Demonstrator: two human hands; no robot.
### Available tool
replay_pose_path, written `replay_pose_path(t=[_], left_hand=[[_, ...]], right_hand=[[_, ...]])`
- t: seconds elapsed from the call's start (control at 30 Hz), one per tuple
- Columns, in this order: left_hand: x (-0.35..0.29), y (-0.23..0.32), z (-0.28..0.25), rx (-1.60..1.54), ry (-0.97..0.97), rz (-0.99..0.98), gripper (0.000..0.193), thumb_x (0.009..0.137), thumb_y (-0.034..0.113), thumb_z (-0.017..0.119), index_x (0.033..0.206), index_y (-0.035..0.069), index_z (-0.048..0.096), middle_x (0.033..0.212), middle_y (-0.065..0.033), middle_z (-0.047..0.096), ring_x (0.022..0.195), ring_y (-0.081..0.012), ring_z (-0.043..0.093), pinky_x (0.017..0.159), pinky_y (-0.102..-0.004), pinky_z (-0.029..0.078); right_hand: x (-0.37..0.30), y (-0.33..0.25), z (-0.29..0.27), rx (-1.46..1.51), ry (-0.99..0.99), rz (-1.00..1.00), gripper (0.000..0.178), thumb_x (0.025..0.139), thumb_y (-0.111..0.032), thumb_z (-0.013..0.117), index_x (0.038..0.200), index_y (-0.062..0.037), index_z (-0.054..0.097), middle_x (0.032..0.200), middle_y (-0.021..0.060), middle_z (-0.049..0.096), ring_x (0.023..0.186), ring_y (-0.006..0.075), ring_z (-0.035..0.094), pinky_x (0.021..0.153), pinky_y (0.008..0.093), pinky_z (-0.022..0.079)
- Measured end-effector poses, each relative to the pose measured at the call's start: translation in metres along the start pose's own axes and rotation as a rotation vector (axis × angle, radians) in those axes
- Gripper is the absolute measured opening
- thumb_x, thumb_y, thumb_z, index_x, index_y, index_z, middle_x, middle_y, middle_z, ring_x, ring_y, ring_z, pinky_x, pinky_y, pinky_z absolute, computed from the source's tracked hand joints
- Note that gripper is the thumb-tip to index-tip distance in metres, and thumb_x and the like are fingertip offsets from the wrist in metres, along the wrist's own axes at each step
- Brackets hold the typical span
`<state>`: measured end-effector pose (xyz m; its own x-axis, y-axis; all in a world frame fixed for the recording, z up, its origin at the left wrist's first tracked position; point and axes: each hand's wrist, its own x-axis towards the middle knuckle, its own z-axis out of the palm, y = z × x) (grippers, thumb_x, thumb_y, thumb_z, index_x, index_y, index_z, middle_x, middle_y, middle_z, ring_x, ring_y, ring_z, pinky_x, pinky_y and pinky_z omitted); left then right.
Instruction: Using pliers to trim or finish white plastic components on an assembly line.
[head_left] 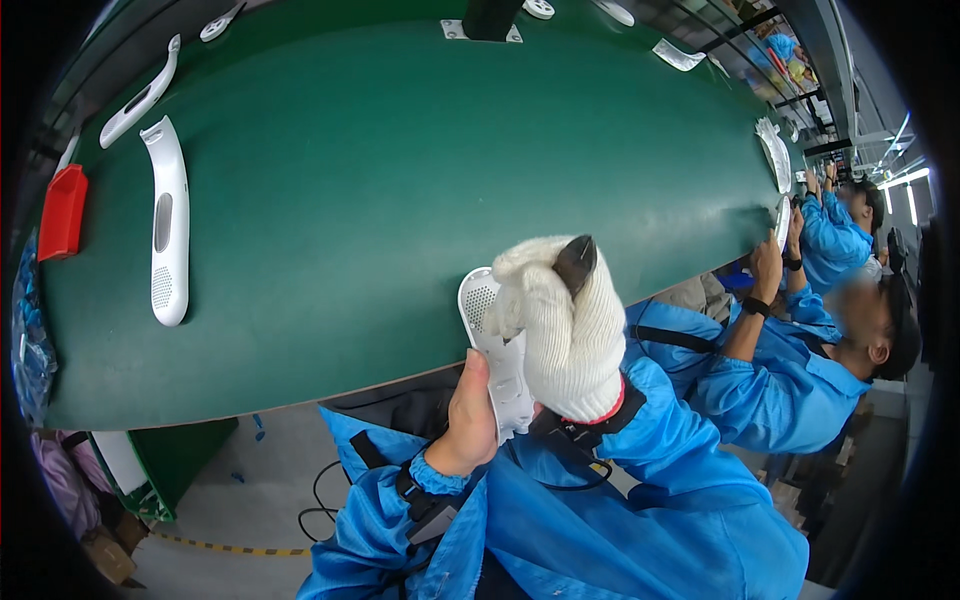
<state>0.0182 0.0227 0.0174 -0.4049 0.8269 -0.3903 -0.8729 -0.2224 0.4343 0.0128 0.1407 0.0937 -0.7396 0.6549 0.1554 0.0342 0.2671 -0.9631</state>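
My bare left hand (467, 415) grips the lower end of a white plastic housing (510, 385) at the table's near edge. The housing is long, with a grid of small holes at its rounded far end and moulded ribs along its hollow side. My right hand (560, 330), in a white knitted glove, is closed in a fist against the housing and hides part of it. A dark tapered tool (576, 263) pokes out of the top of that fist. Its other end is hidden, so its exact kind cannot be made out.
A similar white housing (170, 230) lies on the green table (330, 200) at left, near a curved white part (143, 100) and a red tray (63, 212). A black post (492, 18) stands at the far edge. Co-workers in blue (780, 380) sit close on my right.
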Motion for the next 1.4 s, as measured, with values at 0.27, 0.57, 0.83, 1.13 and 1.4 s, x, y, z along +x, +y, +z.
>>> replay_pose_path(t=[0.27, 0.57, 0.83, 1.13, 1.4], left_hand=[[-0.004, -0.004, -0.007, 0.039, -0.051, 0.064, 0.061, 0.109, 0.045, 0.024, 0.150, 0.000, 0.031, 0.145, -0.0128, 0.047, 0.133, -0.0231, 0.048, 0.114, -0.0365, 0.036], [-0.042, 0.004, -0.017, 0.453, -0.200, 0.043, 0.040, 0.103, 0.013, 0.040, 0.138, -0.005, 0.040, 0.109, -0.0141, 0.062, 0.094, -0.0196, 0.065, 0.085, -0.0334, 0.052], [-0.012, 0.004, 0.007, 0.602, 0.129, 0.268, 0.031, 0.104, 0.014, 0.037, 0.114, -0.009, 0.056, 0.085, -0.0127, 0.068, 0.069, -0.0168, 0.065, 0.069, -0.0318, 0.054], [-0.009, -0.001, 0.007, 0.550, 0.154, 0.304, 0.027, 0.103, 0.010, 0.040, 0.111, -0.010, 0.057, 0.083, -0.0144, 0.070, 0.069, -0.0176, 0.068, 0.066, -0.0311, 0.054], [-0.009, -0.003, 0.006, 0.619, 0.154, 0.333, 0.025, 0.102, 0.008, 0.041, 0.111, -0.010, 0.057, 0.078, -0.0131, 0.069, 0.067, -0.0165, 0.068, 0.064, -0.0302, 0.053]], right_hand=[[0.002, -0.021, 0.004, -0.312, -0.362, -0.170, 0.013, 0.089, 0.003, 0.060, 0.101, 0.0013, 0.058, 0.093, 0.0114, 0.070, 0.074, 0.0176, 0.067, 0.069, 0.0308, 0.054], [0.028, -0.004, 0.005, 0.404, -0.076, 0.313, 0.017, 0.102, -0.015, 0.051, 0.104, -0.0005, 0.059, 0.070, 0.0004, 0.051, 0.053, 0.0066, 0.048, 0.051, 0.0252, 0.045], [0.028, -0.016, 0.002, 0.440, -0.014, 0.279, 0.023, 0.103, -0.020, 0.049, 0.104, 0.0007, 0.059, 0.067, 0.0018, 0.052, 0.053, 0.0095, 0.050, 0.052, 0.0282, 0.049], [0.004, -0.004, 0.001, 0.308, -0.024, 0.339, 0.027, 0.103, -0.025, 0.051, 0.102, 0.0012, 0.058, 0.064, 0.0040, 0.049, 0.052, 0.0147, 0.052, 0.047, 0.0327, 0.049], [0.002, -0.009, 0.009, 0.297, 0.033, 0.350, 0.025, 0.102, -0.024, 0.054, 0.103, 0.0009, 0.061, 0.065, 0.0034, 0.051, 0.051, 0.0128, 0.052, 0.046, 0.0304, 0.047]])
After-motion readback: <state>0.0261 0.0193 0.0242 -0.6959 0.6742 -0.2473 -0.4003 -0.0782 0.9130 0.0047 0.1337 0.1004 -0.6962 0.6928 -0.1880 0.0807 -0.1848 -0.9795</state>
